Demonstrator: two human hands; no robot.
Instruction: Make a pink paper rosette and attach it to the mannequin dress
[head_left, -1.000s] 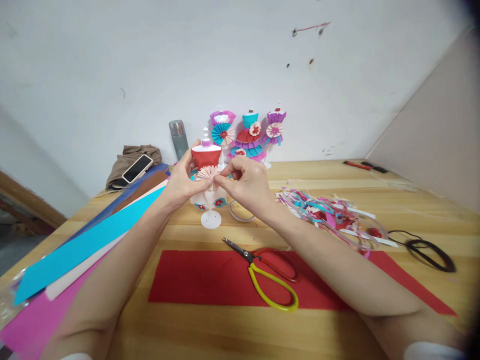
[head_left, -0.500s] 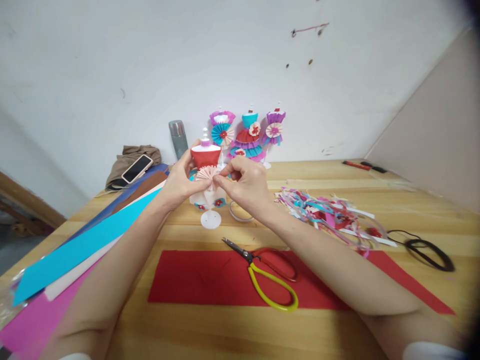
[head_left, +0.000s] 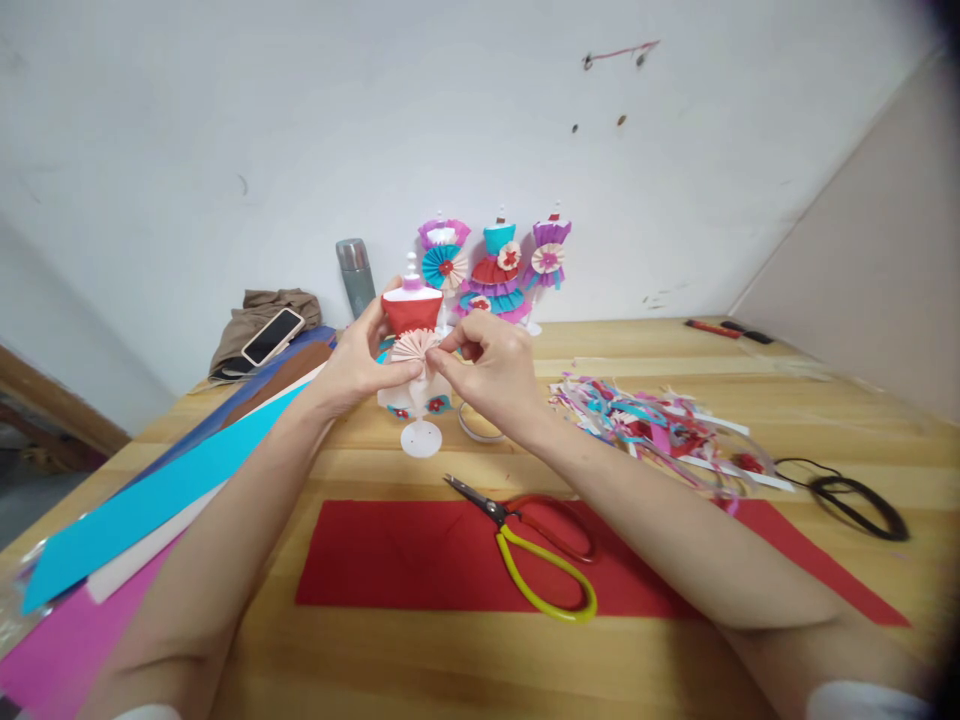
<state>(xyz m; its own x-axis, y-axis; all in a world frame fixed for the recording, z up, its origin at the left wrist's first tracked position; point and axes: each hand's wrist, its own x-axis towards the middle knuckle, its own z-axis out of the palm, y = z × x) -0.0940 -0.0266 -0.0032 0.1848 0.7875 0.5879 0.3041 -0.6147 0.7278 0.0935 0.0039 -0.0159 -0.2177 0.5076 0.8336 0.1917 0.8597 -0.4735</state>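
A small white mannequin (head_left: 421, 438) stands upright on its round base, wearing a red paper bodice (head_left: 412, 312) and a pale skirt with blue and red flower trims. At its waist sits a pleated cream paper fan (head_left: 414, 345). My left hand (head_left: 365, 355) wraps round the mannequin's left side, the thumb pressing below the fan. With thumb and forefinger, my right hand (head_left: 487, 360) pinches the fan's right edge. Closer to me, scissors (head_left: 517, 535) with one red and one yellow handle lie over a red paper sheet (head_left: 397, 560).
Three dressed mannequins (head_left: 501, 265) stand by the wall, near a grey flask (head_left: 355, 275). A phone (head_left: 272, 337) rests on brown cloth. Coloured paper strips (head_left: 150, 500) lie left. Scraps (head_left: 652, 420), a black cord (head_left: 862, 505) and markers (head_left: 716, 330) lie right.
Almost nothing differs. Both hands keep their hold on the mannequin and the fan, and the view has shifted very slightly.
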